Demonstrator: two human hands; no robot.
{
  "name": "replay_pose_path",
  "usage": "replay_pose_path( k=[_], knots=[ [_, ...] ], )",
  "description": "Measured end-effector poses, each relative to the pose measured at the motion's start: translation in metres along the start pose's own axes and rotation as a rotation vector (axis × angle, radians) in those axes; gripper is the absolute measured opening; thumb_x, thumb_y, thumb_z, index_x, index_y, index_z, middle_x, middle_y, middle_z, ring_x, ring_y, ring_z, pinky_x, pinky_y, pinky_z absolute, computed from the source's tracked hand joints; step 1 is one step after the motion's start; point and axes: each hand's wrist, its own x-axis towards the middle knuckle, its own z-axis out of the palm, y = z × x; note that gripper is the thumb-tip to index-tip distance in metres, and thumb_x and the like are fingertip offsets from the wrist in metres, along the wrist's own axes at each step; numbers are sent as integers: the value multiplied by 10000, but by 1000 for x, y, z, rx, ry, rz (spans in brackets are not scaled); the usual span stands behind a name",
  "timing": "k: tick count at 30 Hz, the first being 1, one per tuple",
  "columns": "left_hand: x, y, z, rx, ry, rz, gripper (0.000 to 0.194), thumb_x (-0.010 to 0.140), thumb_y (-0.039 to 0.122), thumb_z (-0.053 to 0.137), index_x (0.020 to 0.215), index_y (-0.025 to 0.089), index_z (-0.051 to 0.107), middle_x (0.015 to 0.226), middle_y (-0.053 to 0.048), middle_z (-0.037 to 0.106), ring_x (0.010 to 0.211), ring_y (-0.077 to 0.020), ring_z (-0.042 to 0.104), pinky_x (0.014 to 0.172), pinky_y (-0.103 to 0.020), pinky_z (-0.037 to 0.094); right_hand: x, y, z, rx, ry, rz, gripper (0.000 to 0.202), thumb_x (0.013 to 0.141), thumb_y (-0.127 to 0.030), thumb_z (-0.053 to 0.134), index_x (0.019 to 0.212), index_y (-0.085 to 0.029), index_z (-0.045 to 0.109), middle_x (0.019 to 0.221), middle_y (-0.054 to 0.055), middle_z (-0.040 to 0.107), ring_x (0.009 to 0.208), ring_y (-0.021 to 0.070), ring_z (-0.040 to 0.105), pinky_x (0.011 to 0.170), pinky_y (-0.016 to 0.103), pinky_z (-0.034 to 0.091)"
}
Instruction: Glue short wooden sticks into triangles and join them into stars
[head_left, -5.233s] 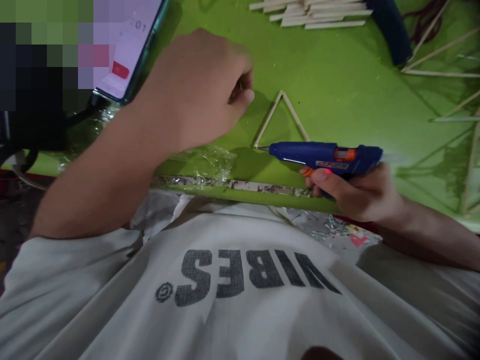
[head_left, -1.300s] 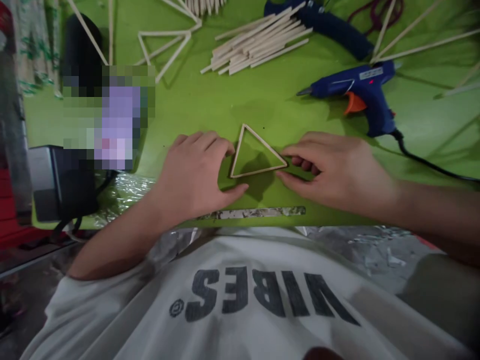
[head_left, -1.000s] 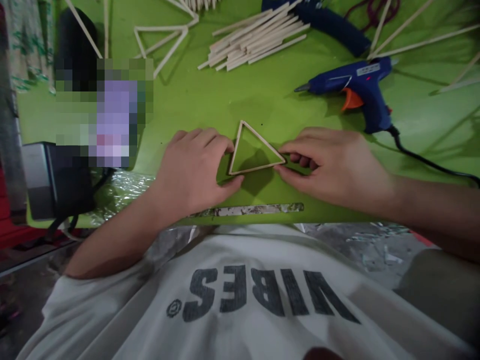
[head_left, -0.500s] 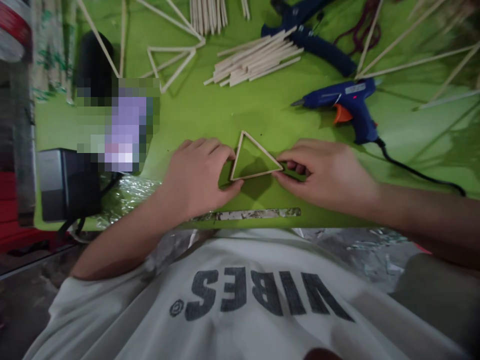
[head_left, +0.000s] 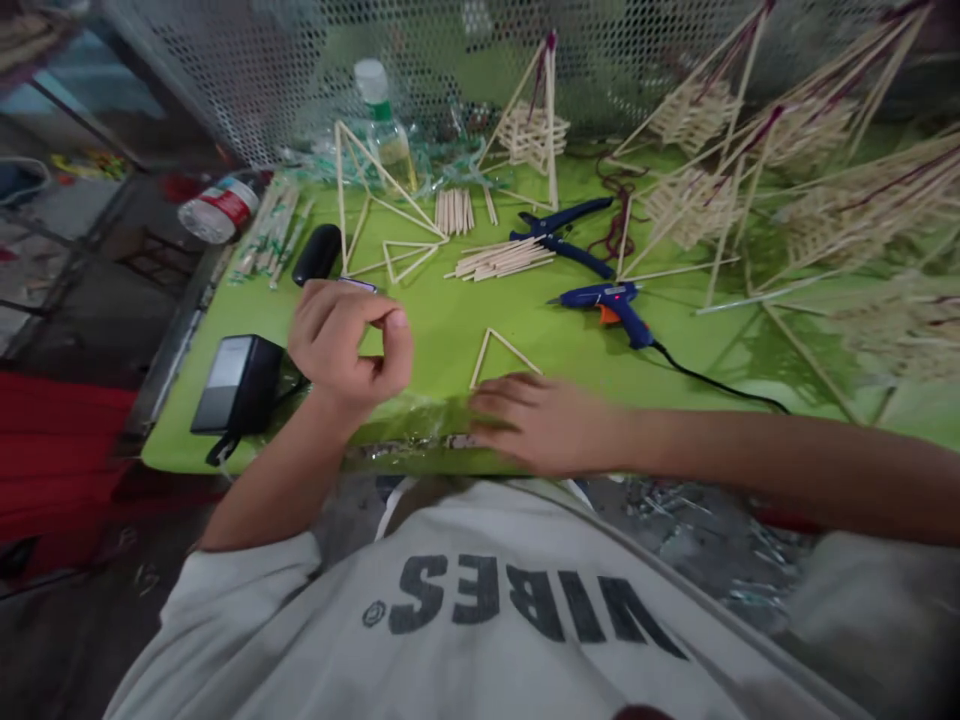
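A small triangle of wooden sticks (head_left: 513,348) lies on the green tabletop, its lower side hidden by my right hand (head_left: 536,422). That hand lies palm down over the triangle's near edge, fingers stretched out and slightly blurred. My left hand (head_left: 349,342) is raised to the left, apart from the triangle. Its fingers are curled and the thumb meets the index finger in a ring; whether anything small is pinched there I cannot make out. Beyond the triangle, to the right, rests a blue glue gun (head_left: 609,302) with an orange trigger, its nozzle pointing left.
A pile of cut sticks (head_left: 501,259), blue pliers (head_left: 564,236) and stick frames (head_left: 411,262) lie farther back. Hanging-style stick pieces (head_left: 694,205) crowd the right. A black box-shaped device (head_left: 238,388) stands left. The glue gun's cord (head_left: 720,388) runs right. A bottle (head_left: 386,130) stands behind.
My left hand has let go of the triangle and moved up and left. The right hand has opened out from its pinch at the corner and covers the near side. The view has tilted up.
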Motion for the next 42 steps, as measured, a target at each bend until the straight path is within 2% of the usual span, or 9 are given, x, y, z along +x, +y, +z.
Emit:
replay_pose_path(
  k=[6, 10, 13, 17, 20, 22, 32, 37, 42],
  knots=[
    [-8, -20, 0, -63, 116, 52, 362, 1088, 619, 499, 992, 345, 715, 982, -136, 766, 1076, -334, 782, 1087, -665, 646, 74, -42, 36, -80, -364, -135, 708, 1193, -433, 759, 1785, -78, 606, 1895, 258, 585, 1739, 408, 626, 1432, 501, 546],
    [-1, -42, -29, -108, 660, 152, 611, 1133, 734, 280, 886, 315, 649, 747, -73, 656, 817, -263, 733, 903, -589, 677, 82, -43, 48, -95, -382, -138, 800, 1217, -521, 730, 1803, 1, 575, 1908, 330, 540, 1746, 446, 617, 1412, 522, 564],
    [-17, -56, -54, -55, 775, 132, 475, 1201, 580, 478, 1007, 241, 748, 861, -88, 798, 961, -260, 819, 963, -567, 679, 70, -42, 59, -133, -356, -125, 683, 1240, -385, 680, 1830, -55, 579, 1938, 303, 512, 1779, 426, 592, 1427, 535, 545],
    [-93, -56, -59, -54, 321, 32, 469, 1272, 492, 461, 1406, 189, 793, 1335, -116, 877, 1352, -304, 817, 1138, -655, 636, 52, -43, 74, -139, -284, -115, 657, 1222, -290, 684, 1832, -68, 581, 1938, 306, 511, 1800, 411, 569, 1467, 542, 491],
    [-160, -46, -36, -75, -209, 78, 499, 1207, 471, 571, 1621, 248, 739, 1760, -144, 751, 1624, -376, 742, 1360, -627, 605, 44, -44, 80, -108, -211, -99, 844, 1163, -452, 822, 1843, -38, 545, 1951, 333, 475, 1820, 452, 530, 1481, 570, 474],
    [-195, -43, -18, -50, -373, 32, 660, 1184, 510, 612, 1780, 226, 622, 1885, -193, 630, 1787, -423, 597, 1472, -674, 503, 41, -43, 83, -108, -194, -92, 950, 1103, -559, 901, 1839, -66, 557, 1964, 310, 469, 1832, 461, 508, 1494, 572, 465],
    [-258, -69, 20, 70, -171, -194, 907, 1118, 608, 665, 1893, 191, 446, 1867, -308, 607, 1809, -527, 541, 1467, -831, 412, 25, -46, 85, -137, -121, -97, 730, 1197, -364, 765, 1828, -49, 575, 1986, 271, 450, 1824, 442, 530, 1486, 600, 504],
    [-262, -75, 23, 65, -28, -181, 539, 1108, 488, 638, 1551, 197, 740, 1621, -302, 785, 1645, -502, 697, 1363, -809, 512, -11, -55, 62, -179, -33, 22, 537, 1214, -283, 705, 1737, -163, 699, 1925, 188, 575, 1754, 394, 633, 1433, 609, 594],
    [-247, -72, 3, 46, 77, -105, 207, 1091, 354, 695, 1217, 257, 828, 1268, -209, 874, 1213, -396, 855, 1136, -686, 650, -76, -67, 45, -193, 121, 336, 699, 1079, -290, 835, 1734, -509, 727, 1619, 28, 858, 1409, 410, 876, 1139, 639, 779]
  ],
)
